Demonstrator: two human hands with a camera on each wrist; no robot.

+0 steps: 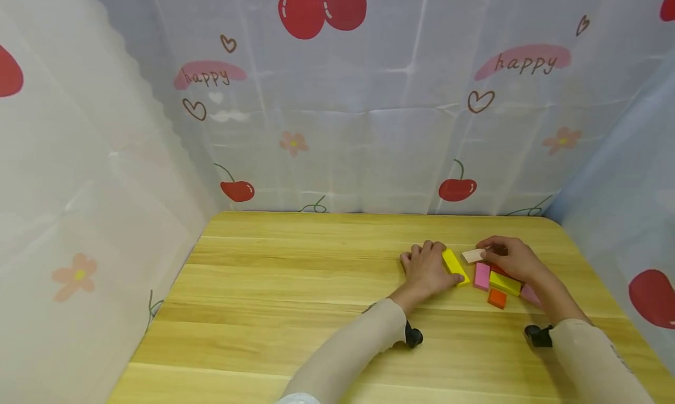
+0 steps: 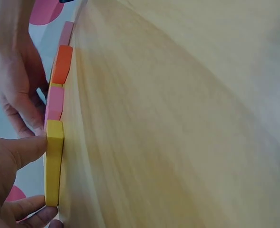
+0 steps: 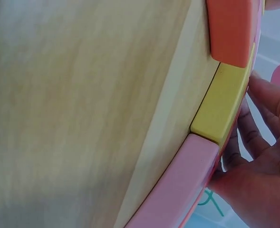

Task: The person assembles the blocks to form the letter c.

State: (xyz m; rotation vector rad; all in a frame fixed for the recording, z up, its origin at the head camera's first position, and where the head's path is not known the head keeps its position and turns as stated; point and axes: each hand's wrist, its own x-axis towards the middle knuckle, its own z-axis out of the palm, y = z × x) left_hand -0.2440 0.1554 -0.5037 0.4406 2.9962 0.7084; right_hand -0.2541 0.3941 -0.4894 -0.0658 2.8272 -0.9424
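Grips a long yellow block (image 1: pixel 456 267) lengthwise on the wood-grain tabletop (image 1: pixel 263 310), at about 2 o'clock from the middle of the visible surface. Holds it in the left hand (image 1: pixel 427 272), thumb at the near end, fingertips at the far one. Pinches a bare-wood block (image 1: pixel 471 256), at 2 o'clock from the yellow, between thumb and forefinger of the right hand (image 1: pixel 514 259); cannot tell whether raised or resting.

Looks like a step of positioning two blocks at once, though cannot tell whether setting down or picking up. Calls next, in all likelihood, for settling the bare-wood block while steadying the yellow one, without nudging the close neighbors.

Includes, toward 3 to 4 o'clock from the held yellow, an upright-set pink block (image 1: pixel 481 276), a red block (image 1: pixel 497 270) mostly hidden beneath the right hand, a second yellow block (image 1: pixel 504 283), an orange block (image 1: pixel 497 299) and, farthest out, another pink block (image 1: pixel 529 295) partly behind the right forearm. Backed at 12 o'clock by a cherry-print curtain (image 1: pixel 364 152).
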